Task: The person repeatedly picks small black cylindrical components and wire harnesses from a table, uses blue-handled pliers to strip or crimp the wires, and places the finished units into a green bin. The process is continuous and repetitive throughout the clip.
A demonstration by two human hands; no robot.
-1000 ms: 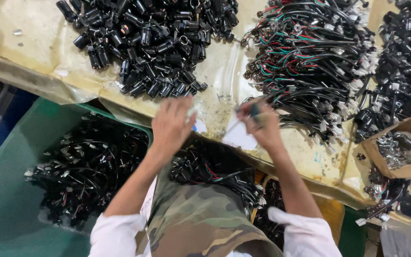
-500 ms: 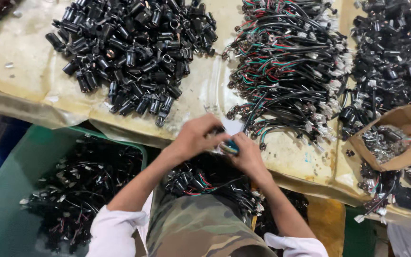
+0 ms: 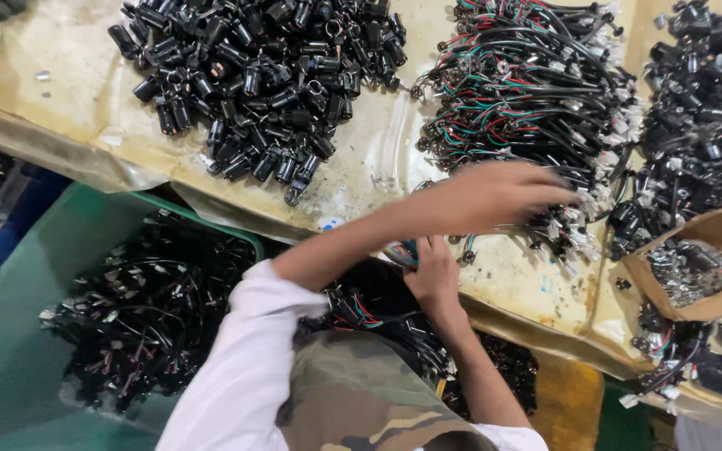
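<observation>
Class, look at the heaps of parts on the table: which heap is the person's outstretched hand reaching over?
The middle heap of wires, the one with red and green strands. The left hand is over its near edge; the black cylinders and far-right black heap lie apart.

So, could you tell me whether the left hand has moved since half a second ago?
Yes. The left hand has swung right across the body, from beside the right hand to the wire pile.

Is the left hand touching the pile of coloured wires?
Cannot tell. In the head view the left hand is blurred and lies over the near edge of the wire pile; no contact or gap shows plainly. The right hand is apart from the pile.
</observation>
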